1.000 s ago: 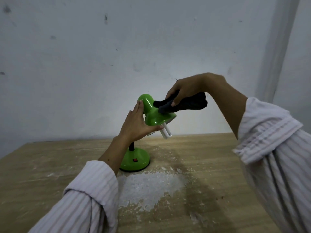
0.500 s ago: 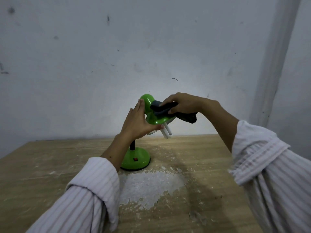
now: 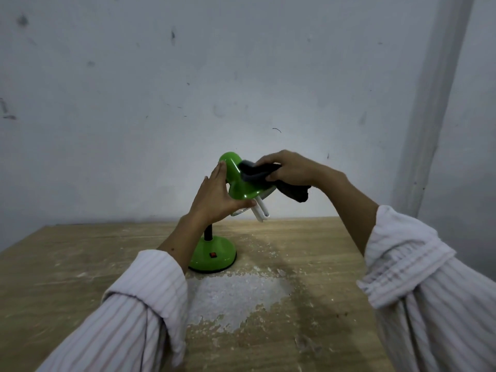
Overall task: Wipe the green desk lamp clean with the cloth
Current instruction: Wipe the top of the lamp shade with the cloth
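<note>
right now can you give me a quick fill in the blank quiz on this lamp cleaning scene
1. The right hand presses a dark ___ on the lamp shade.
2. The left hand steadies the ___.
3. The lamp base carries a small ___ switch.
4. The base stands on a wooden ___.

Missing words: cloth; shade; red; table

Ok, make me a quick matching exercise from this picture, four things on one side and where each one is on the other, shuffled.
Things:
1. cloth
2. left hand
3. lamp base
4. white bulb

Places:
A. standing on the wooden table
B. gripped in the right hand
C. sticking out beneath the shade
D. steadying the shade's left side

Pairs: 1-B, 2-D, 3-A, 4-C
</note>
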